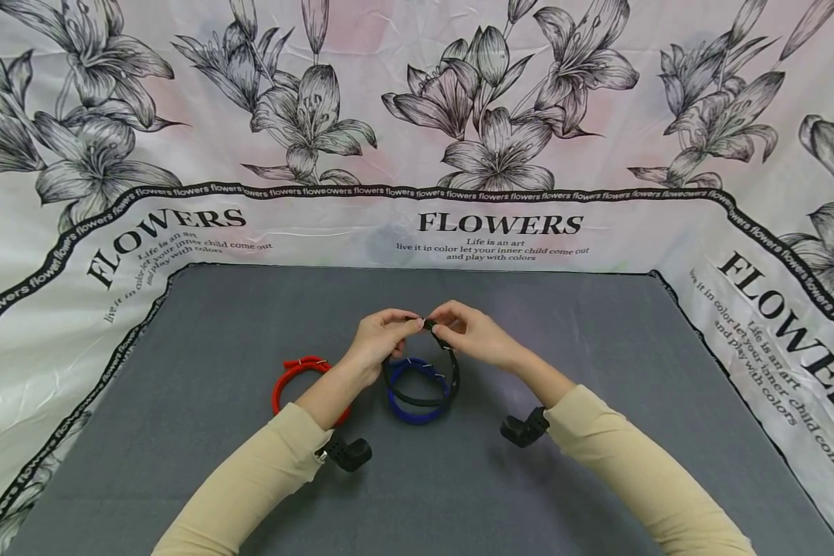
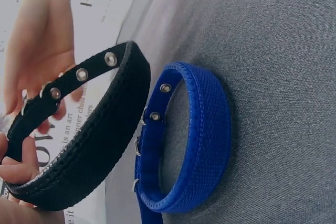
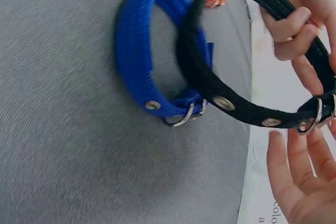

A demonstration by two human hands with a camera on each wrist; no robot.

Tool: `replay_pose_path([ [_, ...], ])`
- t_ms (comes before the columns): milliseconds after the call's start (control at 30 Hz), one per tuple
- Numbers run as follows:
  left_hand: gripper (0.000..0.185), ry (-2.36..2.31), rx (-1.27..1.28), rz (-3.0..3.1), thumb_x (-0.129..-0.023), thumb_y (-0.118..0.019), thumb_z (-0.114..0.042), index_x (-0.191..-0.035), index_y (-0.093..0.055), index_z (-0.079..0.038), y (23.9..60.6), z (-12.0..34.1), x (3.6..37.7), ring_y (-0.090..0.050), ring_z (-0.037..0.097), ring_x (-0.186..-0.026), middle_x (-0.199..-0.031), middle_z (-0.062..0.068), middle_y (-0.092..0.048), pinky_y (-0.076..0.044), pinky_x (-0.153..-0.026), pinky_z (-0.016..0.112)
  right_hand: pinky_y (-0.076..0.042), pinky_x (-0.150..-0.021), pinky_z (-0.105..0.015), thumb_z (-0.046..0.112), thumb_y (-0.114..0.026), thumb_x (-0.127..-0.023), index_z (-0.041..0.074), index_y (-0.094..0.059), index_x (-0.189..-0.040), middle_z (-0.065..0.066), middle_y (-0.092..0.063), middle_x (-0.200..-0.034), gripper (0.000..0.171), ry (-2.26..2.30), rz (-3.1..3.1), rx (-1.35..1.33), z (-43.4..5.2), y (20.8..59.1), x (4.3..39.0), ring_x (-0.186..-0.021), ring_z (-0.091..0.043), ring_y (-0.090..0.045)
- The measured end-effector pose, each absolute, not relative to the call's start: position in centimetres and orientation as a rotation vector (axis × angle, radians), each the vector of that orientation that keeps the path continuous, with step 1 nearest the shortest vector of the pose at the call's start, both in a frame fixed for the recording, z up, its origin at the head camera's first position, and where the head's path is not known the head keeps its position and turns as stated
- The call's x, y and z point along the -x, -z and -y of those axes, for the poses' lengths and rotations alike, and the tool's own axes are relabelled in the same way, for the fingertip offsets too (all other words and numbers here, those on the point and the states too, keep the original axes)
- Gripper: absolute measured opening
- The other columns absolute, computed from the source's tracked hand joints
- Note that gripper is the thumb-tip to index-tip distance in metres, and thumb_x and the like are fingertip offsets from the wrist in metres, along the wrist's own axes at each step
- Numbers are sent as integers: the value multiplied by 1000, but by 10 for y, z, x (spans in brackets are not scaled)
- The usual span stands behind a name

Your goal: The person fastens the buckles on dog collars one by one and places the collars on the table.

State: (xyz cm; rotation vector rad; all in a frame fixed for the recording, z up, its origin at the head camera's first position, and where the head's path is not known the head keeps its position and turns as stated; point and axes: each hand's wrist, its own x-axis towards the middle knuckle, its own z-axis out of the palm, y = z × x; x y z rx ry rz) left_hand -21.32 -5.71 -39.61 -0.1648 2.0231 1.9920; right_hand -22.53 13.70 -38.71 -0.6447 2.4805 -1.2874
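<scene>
Now, both hands meet over the middle of the bench.
Left hand: the left hand (image 1: pixel 382 330) pinches the black collar (image 1: pixel 422 380) near its top, fingers (image 2: pixel 21 169) curled onto the strap, which keeps the loop steady.
Right hand: the right hand (image 1: pixel 471 330) works the buckle end; its fingers (image 3: pixel 286 27) bend round the strap just beside the metal ring (image 3: pixel 315 119), so the fastening sits between both hands.
Black collar: lifted and tilted off the bench (image 1: pixel 563 347), hanging from the fingertips as a closed ring, directly above the blue one.
Black collar, make: flat woven webbing, stitched edges, a row of round metal eyelets.
Blue collar: the blue collar (image 1: pixel 417 401) lies on the bench under the black one, standing on its edge; same ribbed webbing, eyelets, a metal ring at its buckle.
Red collar: the red collar (image 1: pixel 293 380) rests by the left forearm, partly hidden.
Surface: grey, finely ribbed cloth, framed by a glossy flower-printed sheet (image 1: pixel 500 154).
</scene>
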Motion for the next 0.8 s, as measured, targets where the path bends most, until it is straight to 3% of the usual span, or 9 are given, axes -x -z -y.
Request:
replay_pose_path([
  [233,25,-2058,219,-1974,-83,-69,-24,-103,-65,-11,397,58,216,-46,9,-55,-101,10,-69,-39,-51,20,-49,-60,-26,18,-62,-88,10,-54,-117,-7,-64,-93,31,1033,-2823,868,-135,389,218,-74,-18,-63],
  [467,22,-2033,176,-2007,-86,-66,-21,-105,-63,-9,391,56,212,-54,8,-55,-106,15,-67,-49,-55,20,-46,-54,-24,16,-61,-87,11,-58,-111,-4,-65,-86,25,1012,-2879,798,-136,386,217,-68,-13,-61],
  [600,23,-1977,106,-2038,-86,-66,-21,-106,-62,-11,399,59,216,-63,14,-64,-107,16,-66,-54,-62,26,-46,-53,-24,16,-61,-86,11,-58,-110,-3,-64,-83,24,1006,-2875,768,-138,387,218,-66,-11,-59],
  [800,32,-1749,-66,-2244,-85,-68,-20,-115,-60,-13,399,64,215,-65,25,-77,-100,12,-67,-51,-67,33,-45,-51,-26,15,-59,-86,12,-58,-108,-1,-62,-82,22,1007,-2868,675,-144,388,220,-63,-10,-57],
])
